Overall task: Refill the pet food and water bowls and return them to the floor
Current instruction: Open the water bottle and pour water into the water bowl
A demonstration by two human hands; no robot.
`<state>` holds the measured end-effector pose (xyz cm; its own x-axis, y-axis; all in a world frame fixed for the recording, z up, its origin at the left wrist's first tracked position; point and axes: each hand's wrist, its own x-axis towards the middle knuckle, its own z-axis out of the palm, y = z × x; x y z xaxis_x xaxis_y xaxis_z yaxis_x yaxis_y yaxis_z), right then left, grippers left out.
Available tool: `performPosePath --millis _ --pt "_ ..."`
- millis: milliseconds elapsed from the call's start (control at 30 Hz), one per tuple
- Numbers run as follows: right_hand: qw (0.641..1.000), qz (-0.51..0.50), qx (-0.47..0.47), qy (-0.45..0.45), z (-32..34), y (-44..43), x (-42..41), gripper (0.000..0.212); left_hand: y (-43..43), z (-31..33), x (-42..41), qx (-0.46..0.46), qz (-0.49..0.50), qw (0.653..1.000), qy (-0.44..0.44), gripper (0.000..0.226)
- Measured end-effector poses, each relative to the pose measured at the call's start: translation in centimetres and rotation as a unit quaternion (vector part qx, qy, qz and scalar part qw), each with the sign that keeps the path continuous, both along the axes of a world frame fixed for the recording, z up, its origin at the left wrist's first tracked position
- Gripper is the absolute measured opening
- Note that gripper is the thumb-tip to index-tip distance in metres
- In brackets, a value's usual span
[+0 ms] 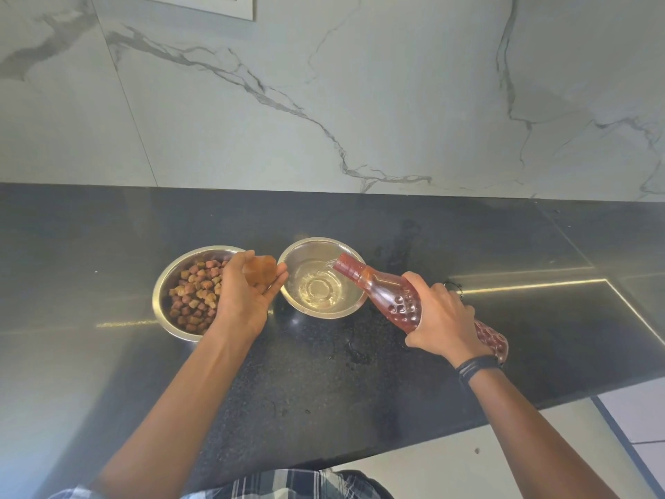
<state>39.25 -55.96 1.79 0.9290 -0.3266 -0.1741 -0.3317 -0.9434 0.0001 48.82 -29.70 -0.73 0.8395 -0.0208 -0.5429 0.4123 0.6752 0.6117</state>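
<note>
Pouring water right now: right hand wrapped round the middle of a pinkish see-through bottle, fingers curled tight on the bumpy part, bottle tipped way over with its mouth just past the rim of the water bowl. Clear stream landing inside, shallow pool already sitting in the bottom. Black cord band on that wrist. Left hand hovering between the two bowls, palm turned up-ish, fingers cupped round a small orange-brown cap, not touching either rim as far as can be told. Food bowl just left of the water bowl, steel like the other one, loaded with brown and reddish kibble, partly hidden behind the left hand. Both bowls up on the dark speckled counter, close together near the back, nearly touching. White marble-look wall with grey veins behind. Few wet splashes on the counter in front of the water bowl. Bit of plaid shirt at the bottom edge.
</note>
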Motion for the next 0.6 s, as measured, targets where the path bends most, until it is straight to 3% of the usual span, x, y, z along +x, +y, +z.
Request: performPosePath --millis 600 --pt "1.000 0.004 -0.007 0.005 0.06 0.22 -0.03 0.109 0.04 -0.04 -0.09 0.002 -0.006 1.000 0.004 0.043"
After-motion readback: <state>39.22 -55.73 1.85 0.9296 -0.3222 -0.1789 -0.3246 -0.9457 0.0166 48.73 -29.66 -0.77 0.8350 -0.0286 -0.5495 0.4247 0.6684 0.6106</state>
